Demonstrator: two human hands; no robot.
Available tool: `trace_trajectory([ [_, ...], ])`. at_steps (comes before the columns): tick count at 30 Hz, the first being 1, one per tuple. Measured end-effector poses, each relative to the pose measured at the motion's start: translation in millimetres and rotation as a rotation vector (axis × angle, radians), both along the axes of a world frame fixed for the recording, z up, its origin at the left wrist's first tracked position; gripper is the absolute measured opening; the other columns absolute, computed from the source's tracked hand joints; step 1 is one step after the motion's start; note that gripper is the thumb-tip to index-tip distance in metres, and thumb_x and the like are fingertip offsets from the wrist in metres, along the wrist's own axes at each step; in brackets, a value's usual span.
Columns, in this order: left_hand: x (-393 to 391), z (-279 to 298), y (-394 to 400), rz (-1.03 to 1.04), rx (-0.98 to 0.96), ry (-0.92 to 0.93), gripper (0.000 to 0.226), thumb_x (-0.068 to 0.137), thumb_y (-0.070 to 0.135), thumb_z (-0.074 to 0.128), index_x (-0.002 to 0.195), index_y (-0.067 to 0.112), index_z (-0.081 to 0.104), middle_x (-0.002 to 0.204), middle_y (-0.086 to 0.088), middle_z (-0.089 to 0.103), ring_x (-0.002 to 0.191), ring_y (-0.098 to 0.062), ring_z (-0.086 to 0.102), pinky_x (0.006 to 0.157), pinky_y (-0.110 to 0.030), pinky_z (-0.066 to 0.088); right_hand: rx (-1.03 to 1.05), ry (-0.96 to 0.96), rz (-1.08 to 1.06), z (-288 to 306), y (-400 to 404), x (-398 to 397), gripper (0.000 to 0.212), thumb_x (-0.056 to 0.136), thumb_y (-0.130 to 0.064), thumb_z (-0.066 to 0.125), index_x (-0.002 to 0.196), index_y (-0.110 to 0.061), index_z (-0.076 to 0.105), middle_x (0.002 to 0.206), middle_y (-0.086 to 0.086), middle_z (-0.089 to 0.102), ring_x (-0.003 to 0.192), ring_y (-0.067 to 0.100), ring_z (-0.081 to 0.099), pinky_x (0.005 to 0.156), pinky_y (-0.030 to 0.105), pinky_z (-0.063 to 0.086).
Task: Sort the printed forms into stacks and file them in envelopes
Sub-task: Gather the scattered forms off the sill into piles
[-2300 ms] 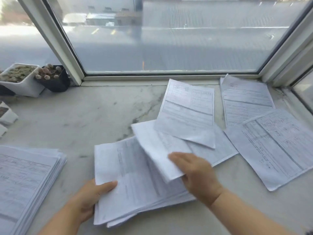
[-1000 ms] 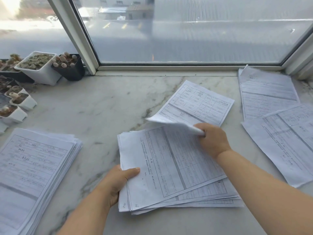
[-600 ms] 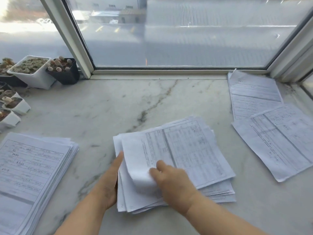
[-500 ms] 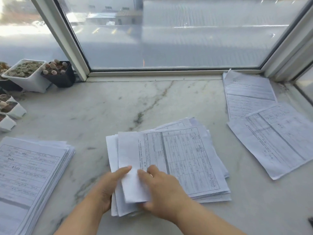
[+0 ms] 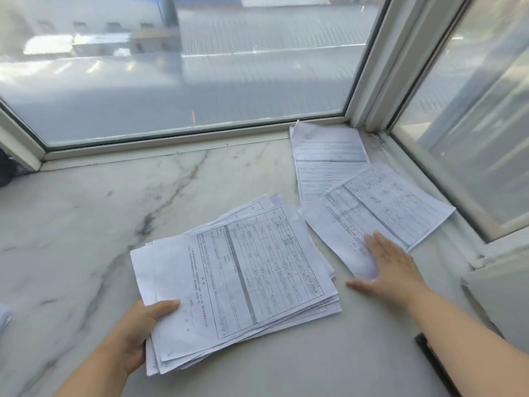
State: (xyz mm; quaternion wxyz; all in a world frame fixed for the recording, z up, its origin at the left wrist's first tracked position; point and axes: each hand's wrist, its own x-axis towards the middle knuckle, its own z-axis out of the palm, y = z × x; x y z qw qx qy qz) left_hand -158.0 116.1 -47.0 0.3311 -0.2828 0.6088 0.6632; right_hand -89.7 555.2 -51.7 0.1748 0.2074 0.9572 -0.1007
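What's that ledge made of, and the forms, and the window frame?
Ledge: looks like polished marble, pale with grey veins and a soft sheen.
Forms: thin matte white paper with black print, edges fanned.
Window frame: smooth white, perhaps painted metal or plastic; unclear.

Office-like, marble sill, corner window, forms

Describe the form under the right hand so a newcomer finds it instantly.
Start at the window corner on the right. Two forms lie below it; take the nearer, tilted gridded form, overlapping the lined form. The right hand rests flat on its near end.
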Motion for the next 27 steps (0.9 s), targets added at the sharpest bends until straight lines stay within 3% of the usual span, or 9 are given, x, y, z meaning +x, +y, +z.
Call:
trace_trajectory([
  [5,-1.6,2.2,6.5,-0.015,-0.033,-0.016,0.031,0.084,0.001,0.056,0.116,0.001,0.059,0.102,-0.022,0.071,0.086,-0.04,0.07,0.075,-0.045,0.052,-0.032,0.178,-0.059,-13.9,8.8,-0.3,0.074,0.083,-0.06,0.061,0.148,-0.034,0.034,0.16,-0.007,0.021,0.144,0.019,0.022,0.114,0.032,0.016],
  [8,0.3,8.8,11.0,-0.018,-0.042,-0.025,0.032,0.085,0.001,0.056,0.117,0.0,0.058,0.103,-0.022,0.07,0.087,-0.041,0.069,0.078,-0.046,0.052,-0.16,0.431,-0.255,-4.1,9.1,-11.8,0.019,0.089,-0.015,0.06,0.1,-0.028,0.07,0.114,0.004,0.065,0.109,0.032,0.054,0.084,0.034,0.04],
  [9,0.8,11.3,12.5,-0.014,-0.042,-0.034,0.031,0.085,0.001,0.056,0.116,0.0,0.058,0.103,-0.022,0.07,0.087,-0.041,0.069,0.078,-0.046,0.052,-0.2,0.522,-0.349,2.3,4.4,-18.0,0.022,0.089,-0.011,0.056,0.075,-0.027,0.063,0.084,0.003,0.063,0.086,0.034,0.055,0.066,0.033,0.039],
  [11,1.3,13.4,13.5,-0.004,-0.041,-0.054,0.032,0.086,0.002,0.056,0.117,-0.001,0.058,0.103,-0.023,0.07,0.088,-0.041,0.069,0.079,-0.047,0.052,-0.231,0.698,-0.402,16.4,-17.2,-27.2,0.036,0.09,-0.007,0.053,0.059,-0.024,0.044,0.057,-0.003,0.045,0.061,0.029,0.044,0.051,0.03,0.028],
  [15,1.1,15.1,10.8,0.02,-0.023,-0.055,0.042,0.082,0.026,0.063,0.118,0.004,0.061,0.106,-0.019,0.07,0.092,-0.037,0.069,0.079,-0.046,0.051,-0.242,0.79,0.092,37.6,-108.2,-26.4,0.023,0.067,0.01,0.068,0.077,-0.01,0.069,0.068,0.0,0.062,0.053,0.026,0.054,0.048,0.028,0.041],
  [20,-0.2,15.4,9.8,0.072,0.129,-0.039,0.06,0.079,0.068,0.052,0.113,0.021,0.066,0.112,-0.013,0.07,0.099,-0.033,0.068,0.074,-0.042,0.053,-0.19,0.397,0.696,35.5,-212.0,-5.5,0.036,0.035,-0.014,0.079,0.065,-0.024,0.062,0.065,-0.008,0.059,0.05,0.012,0.056,0.038,0.018,0.033],
  [22,0.7,14.7,8.9,0.091,0.173,-0.022,0.054,0.084,0.058,0.052,0.114,0.016,0.066,0.114,-0.017,0.068,0.101,-0.035,0.067,0.076,-0.044,0.052,-0.127,0.262,0.811,31.6,-240.7,-5.5,0.03,0.052,-0.019,0.076,0.08,-0.02,0.065,0.083,-0.002,0.062,0.07,0.016,0.061,0.049,0.025,0.032],
  [24,1.3,11.9,8.3,0.083,0.146,-0.007,0.042,0.084,0.034,0.058,0.115,0.007,0.065,0.111,-0.022,0.068,0.097,-0.038,0.068,0.078,-0.045,0.05,-0.31,0.09,0.826,26.9,-258.5,-8.6,0.035,0.081,-0.025,0.065,0.11,-0.008,0.057,0.112,0.013,0.054,0.098,0.031,0.055,0.066,0.035,0.035],
  [27,1.6,8.1,8.6,0.055,0.01,0.02,0.039,0.08,0.005,0.057,0.118,-0.004,0.059,0.103,-0.024,0.069,0.088,-0.038,0.069,0.079,-0.046,0.05,-0.528,0.085,0.601,34.1,-235.1,-28.1,0.068,0.078,-0.072,0.056,0.124,-0.023,0.058,0.126,0.001,0.06,0.117,0.022,0.054,0.094,0.035,0.039],
])
